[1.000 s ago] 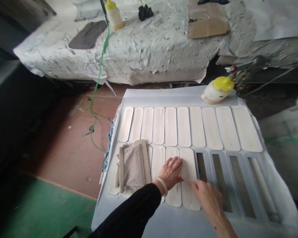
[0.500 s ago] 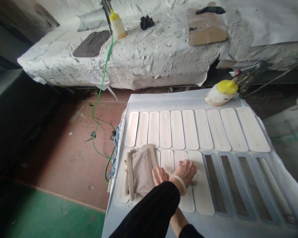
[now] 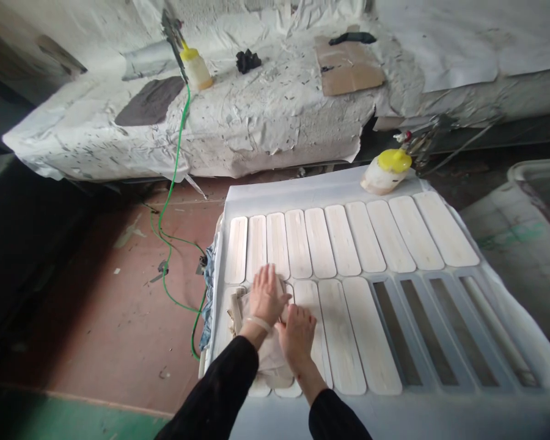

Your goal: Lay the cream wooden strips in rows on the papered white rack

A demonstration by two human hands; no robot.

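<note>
My left hand [image 3: 266, 296], a pale band at its wrist, lies with fingers stretched out over a pile of beige cloth pieces [image 3: 271, 357]. Beside it, my right hand [image 3: 297, 330] has its fingers curled in at the pile's right edge; what they hold, if anything, is hidden. Under and around the pile are pale long panels with rounded corners, such as the one [image 3: 371, 336] in the near row. A far row of similar panels [image 3: 319, 241] runs behind. Narrow beige strips [image 3: 236, 308] stick out at the pile's left side.
A grey sheet [image 3: 266, 195] covers the table, with several long slots [image 3: 433, 330] at right. A yellow-lidded spray cup [image 3: 385, 172] stands at the back edge; another [image 3: 196, 67] sits on the covered bench [image 3: 279, 116]. A green hose [image 3: 176, 159] trails down left. A bin [image 3: 517, 214] stands right.
My left hand has moved left from the bare panels onto the beige cloth pile, so my arms are uncrossed. My right hand has curled its fingers near the same spot. The view has shifted slightly.
</note>
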